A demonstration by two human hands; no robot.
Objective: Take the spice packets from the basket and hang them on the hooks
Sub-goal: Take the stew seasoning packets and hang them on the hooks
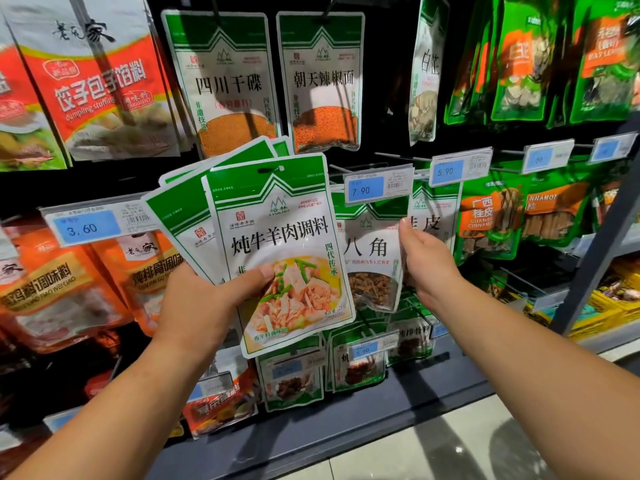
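The left hand (pixel 204 299) holds a fan of green-and-white spice packets (pixel 194 216) up in front of the shelf display. Its thumb presses on the face of the front packet (pixel 284 244) and the fingers are hidden behind the stack. The front packet is sealed and opaque, printed with a meat dish, and its hang slot at the top edge is free. At least three more packets of the same kind spread out behind it to the left.

The right hand (pixel 429 268) is raised beside the hanging star anise packet (pixel 370 265), its fingers loosely bent and touching that packet's right edge. Whether it pinches the packet cannot be told. The packet's clear window shows dark brown pieces inside.

Above, two packets hang side by side from a black hook (pixel 323 16) each. The left one (pixel 228 84) shows orange-brown powder through its window and the right one (pixel 323 81) shows coarser red-orange flakes. To the right, green cinnamon packets (pixel 491 216) show brown bark sticks. Red-and-orange seasoning sachets (pixel 100 91) fill the left side.

Blue price tags read 3.60 (pixel 90 226), 7.90 (pixel 377 185) and 5.90 (pixel 460 168). A yellow crate (pixel 609 306) sits at the lower right, its contents too blurred to name.
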